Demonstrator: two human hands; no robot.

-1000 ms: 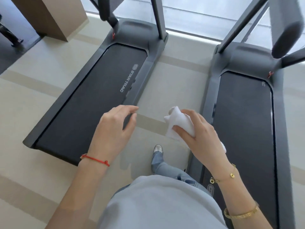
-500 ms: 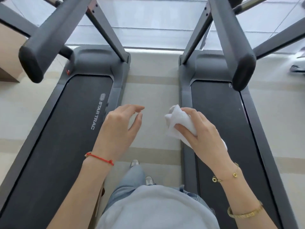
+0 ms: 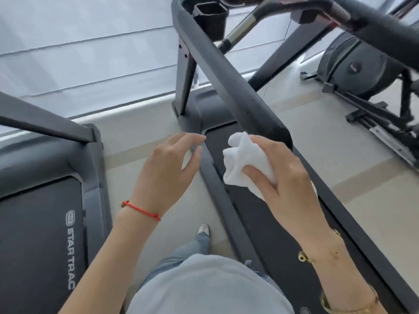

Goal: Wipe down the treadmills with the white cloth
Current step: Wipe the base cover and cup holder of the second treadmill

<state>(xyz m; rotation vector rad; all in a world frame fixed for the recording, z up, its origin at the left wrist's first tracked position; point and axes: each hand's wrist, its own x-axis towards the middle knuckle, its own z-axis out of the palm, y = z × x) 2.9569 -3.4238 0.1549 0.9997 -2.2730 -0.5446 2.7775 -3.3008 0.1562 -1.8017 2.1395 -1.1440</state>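
Observation:
Two dark grey treadmills flank me. The left treadmill (image 3: 40, 234) shows its belt with white STAR TRAC lettering. The right treadmill (image 3: 267, 234) runs under my right arm, and its padded handrail (image 3: 229, 71) slants down to a rounded end just above my right hand. My right hand (image 3: 285, 177) grips a bunched white cloth (image 3: 243, 164), held in the air just below that handrail end. My left hand (image 3: 167, 173) hovers over the floor gap between the machines, fingers loosely curved, holding nothing.
A black cup holder (image 3: 210, 17) sits on the right treadmill's console. Another exercise machine (image 3: 362, 64) stands at the far right. A pale blind (image 3: 90, 53) covers the window ahead. My shoe (image 3: 203, 230) stands on the beige floor between the treadmills.
The view has swung up and to the right, bringing the right treadmill's handrail and console close. Both hands keep their pose, and the cloth now sits just under the handrail end.

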